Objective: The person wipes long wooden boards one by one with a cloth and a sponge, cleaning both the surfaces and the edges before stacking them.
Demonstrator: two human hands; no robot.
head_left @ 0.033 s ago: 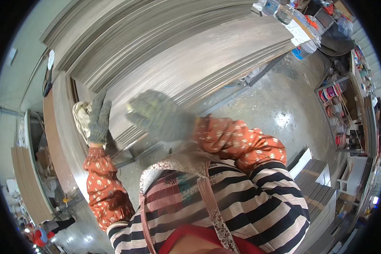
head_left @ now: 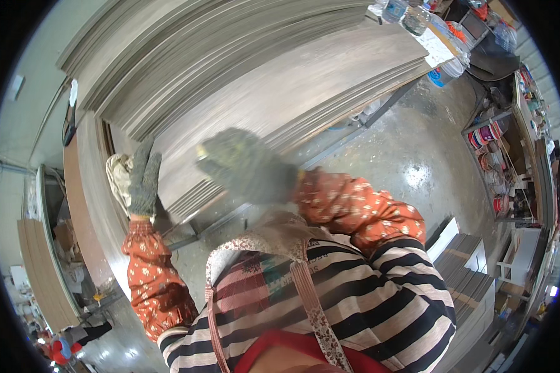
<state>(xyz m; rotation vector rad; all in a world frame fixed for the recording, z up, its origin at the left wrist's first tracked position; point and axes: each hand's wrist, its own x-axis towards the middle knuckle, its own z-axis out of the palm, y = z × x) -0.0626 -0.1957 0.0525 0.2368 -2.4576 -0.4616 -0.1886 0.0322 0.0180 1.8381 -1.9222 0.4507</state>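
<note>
Left hand (head_left: 142,180), gloved, fingers spread flat against the corner edge of the top grey sheet (head_left: 280,105), gripping nothing; right hand (head_left: 246,165), blurred, open over the stack (head_left: 199,199), empty; sheets likely stiff, heavy, sharp-edged, best taken at edges; steel frame (head_left: 348,133) below; shelving (head_left: 501,168) beyond.

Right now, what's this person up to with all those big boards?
A person in grey work gloves and orange flowered sleeve covers stands at a tall stack of thin grey sheets. The left hand lies flat, fingers spread, against the near end of the stack. The right hand is blurred in front of the stack's edge, so its grip cannot be told. Shelves with coloured rolls stand across the concrete floor.
</note>
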